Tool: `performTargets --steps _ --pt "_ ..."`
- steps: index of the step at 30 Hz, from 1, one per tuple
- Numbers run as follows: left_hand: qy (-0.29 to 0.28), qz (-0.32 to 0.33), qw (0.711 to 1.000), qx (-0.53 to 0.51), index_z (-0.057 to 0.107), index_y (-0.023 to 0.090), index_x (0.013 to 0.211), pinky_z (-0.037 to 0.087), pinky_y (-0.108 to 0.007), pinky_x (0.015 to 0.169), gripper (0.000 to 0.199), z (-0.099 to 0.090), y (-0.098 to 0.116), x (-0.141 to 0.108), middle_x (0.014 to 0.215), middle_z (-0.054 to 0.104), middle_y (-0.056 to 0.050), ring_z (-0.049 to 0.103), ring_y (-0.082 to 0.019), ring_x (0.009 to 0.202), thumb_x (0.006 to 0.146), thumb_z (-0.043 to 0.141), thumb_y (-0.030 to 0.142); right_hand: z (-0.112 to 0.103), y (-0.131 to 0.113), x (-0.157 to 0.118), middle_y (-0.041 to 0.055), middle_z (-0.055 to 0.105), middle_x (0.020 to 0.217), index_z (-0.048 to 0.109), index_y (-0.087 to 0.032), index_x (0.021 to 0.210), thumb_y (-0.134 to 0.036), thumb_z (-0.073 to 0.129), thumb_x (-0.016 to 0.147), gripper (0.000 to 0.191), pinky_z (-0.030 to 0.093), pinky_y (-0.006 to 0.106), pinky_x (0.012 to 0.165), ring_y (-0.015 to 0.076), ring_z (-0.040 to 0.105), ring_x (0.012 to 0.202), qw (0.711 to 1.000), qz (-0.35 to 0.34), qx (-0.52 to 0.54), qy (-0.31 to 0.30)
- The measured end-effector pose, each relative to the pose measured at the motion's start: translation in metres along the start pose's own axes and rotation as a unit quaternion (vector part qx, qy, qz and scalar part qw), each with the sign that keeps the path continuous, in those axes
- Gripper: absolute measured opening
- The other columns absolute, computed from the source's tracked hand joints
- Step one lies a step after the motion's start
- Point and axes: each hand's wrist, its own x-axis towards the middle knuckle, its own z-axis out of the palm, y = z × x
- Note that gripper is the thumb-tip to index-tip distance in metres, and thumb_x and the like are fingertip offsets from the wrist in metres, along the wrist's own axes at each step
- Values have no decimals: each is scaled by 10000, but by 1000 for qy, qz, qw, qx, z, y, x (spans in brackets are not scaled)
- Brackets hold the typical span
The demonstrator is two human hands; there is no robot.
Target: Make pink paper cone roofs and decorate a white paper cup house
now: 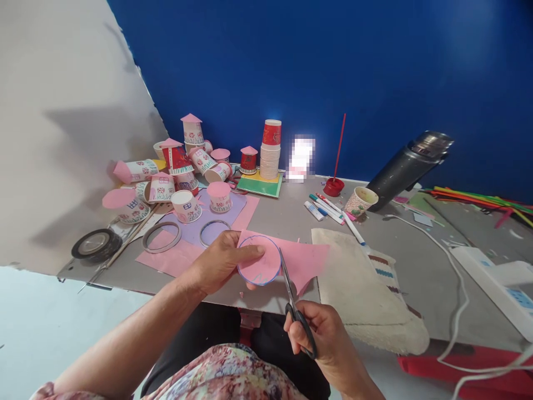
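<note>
Head cam, looks like the cutting step: left hand pinching the pink paper over the counter's near edge, right hand curled around the scissors, and the next snip probably needs careful turning along the blue outline.

A pixelated block covers a bright upright shape beside the stack of paper cups, so what it is cannot be told. The left hand hides part of the pink paper, and most of its fingers are out of sight beneath the sheet. The right hand covers part of the handles of the scissors. The power strip runs off the right edge, as do the colored sticks. The bottom edge cuts off the patterned shirt.
</note>
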Motion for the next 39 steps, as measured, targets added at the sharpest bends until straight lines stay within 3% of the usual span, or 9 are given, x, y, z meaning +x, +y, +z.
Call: performTargets --steps 10,26,32,39 --pt "-8 0 1000 1 752 78 793 536 -257 421 266 -1 -2 2 573 691 -87 604 -159 424 747 767 340 2 4 -1 -17 529 510 623 -148 706 -687 705 726 545 282 246 511 90 407 486 1000 3 21 9" --pt "-16 9 999 51 723 97 647 515 -237 417 320 2 4 1 505 657 -82 587 -151 403 755 753 397 0 4 -1 -14 542 506 633 -145 691 -628 737 736 496 320 236 518 93 443 487 1000 3 20 10" --pt "6 11 999 49 721 104 669 526 -268 419 298 2 2 1 526 660 -67 575 -152 392 720 779 392 -2 8 0 -5 542 503 626 -151 661 -649 700 761 514 335 235 518 103 464 498 1000 -16 -4 11" --pt "13 2 995 103 715 115 734 500 -256 396 272 -1 4 -1 558 670 -61 598 -169 395 735 762 383 1 -2 -3 -10 545 496 644 -142 694 -618 744 725 488 323 225 503 91 449 477 1000 10 2 15"
